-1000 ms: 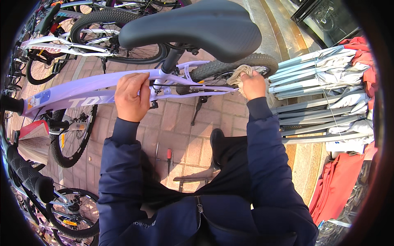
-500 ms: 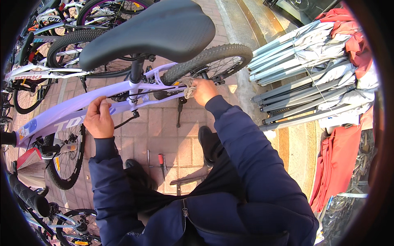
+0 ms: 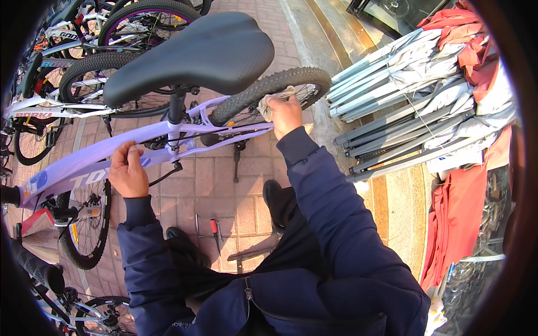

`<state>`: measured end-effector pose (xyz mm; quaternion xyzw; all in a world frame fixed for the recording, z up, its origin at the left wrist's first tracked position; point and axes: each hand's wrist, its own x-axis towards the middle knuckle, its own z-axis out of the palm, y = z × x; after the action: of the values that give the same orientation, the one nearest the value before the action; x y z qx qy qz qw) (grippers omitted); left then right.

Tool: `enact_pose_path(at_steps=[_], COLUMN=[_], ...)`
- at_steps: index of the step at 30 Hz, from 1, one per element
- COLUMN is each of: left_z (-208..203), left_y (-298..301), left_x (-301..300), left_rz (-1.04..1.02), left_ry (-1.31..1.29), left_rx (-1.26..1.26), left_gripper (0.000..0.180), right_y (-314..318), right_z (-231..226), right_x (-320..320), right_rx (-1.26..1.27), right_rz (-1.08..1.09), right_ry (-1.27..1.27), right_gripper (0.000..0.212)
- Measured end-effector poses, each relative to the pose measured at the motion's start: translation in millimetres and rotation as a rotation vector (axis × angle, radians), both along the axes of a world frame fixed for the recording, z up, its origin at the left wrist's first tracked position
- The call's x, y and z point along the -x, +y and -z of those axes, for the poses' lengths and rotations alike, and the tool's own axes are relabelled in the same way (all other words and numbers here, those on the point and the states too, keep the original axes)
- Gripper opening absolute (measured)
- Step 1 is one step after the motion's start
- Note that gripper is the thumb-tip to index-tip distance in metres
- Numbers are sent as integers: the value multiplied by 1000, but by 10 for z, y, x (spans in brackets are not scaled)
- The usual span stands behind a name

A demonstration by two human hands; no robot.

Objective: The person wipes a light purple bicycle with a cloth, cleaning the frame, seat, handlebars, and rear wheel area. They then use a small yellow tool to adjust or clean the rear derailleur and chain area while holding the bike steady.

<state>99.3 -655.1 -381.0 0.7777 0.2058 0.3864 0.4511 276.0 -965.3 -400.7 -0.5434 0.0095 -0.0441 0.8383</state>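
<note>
A light purple bicycle frame [image 3: 101,152] runs across the upper left, with a black saddle [image 3: 193,56] above it and a knobby rear wheel [image 3: 305,78] at its right end. My left hand [image 3: 130,172] is closed at the tube's near edge, thumb and fingers against the frame. My right hand [image 3: 287,116] grips a crumpled, greyish-beige rag [image 3: 270,104] beside the rear wheel's spokes, above the chainstay. Part of the rag is hidden by the fingers. The kickstand [image 3: 237,162] points down toward the paving.
Other parked bicycles [image 3: 56,103] crowd the left side. A red-handled screwdriver [image 3: 214,228] and thin metal tools lie on the brick paving between my feet. To the right, bundled folding frames [image 3: 403,123] with red fabric [image 3: 457,224] rest beside the stone step [image 3: 386,201].
My right hand has moved the rag from the rear axle area up to the wheel's spokes. The left hand stays at the frame. The whole view has shifted slightly.
</note>
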Motion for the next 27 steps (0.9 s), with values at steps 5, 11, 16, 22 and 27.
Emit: enact_pose_path(at_steps=[5, 11, 16, 22, 27], left_z=[38, -1, -45, -46, 160], left_y=[-17, -40, -113, -225, -909], left_x=[-48, -43, -59, -47, 136], left_rz=[15, 5, -7, 28, 677], left_ry=[2, -8, -60, -55, 337], left_rx=[-14, -2, 3, 241, 880], left_gripper=[18, 18, 17, 16, 69], right_y=[210, -490, -336, 190, 468], right_z=[-27, -261, -179, -203, -195], right_x=[328, -277, -114, 424, 789], right_rx=[37, -183, -196, -40, 252], right_rz=[-315, 121, -15, -667, -889], right_ry=[68, 118, 198, 213, 243], right_gripper=[19, 9, 23, 16, 15])
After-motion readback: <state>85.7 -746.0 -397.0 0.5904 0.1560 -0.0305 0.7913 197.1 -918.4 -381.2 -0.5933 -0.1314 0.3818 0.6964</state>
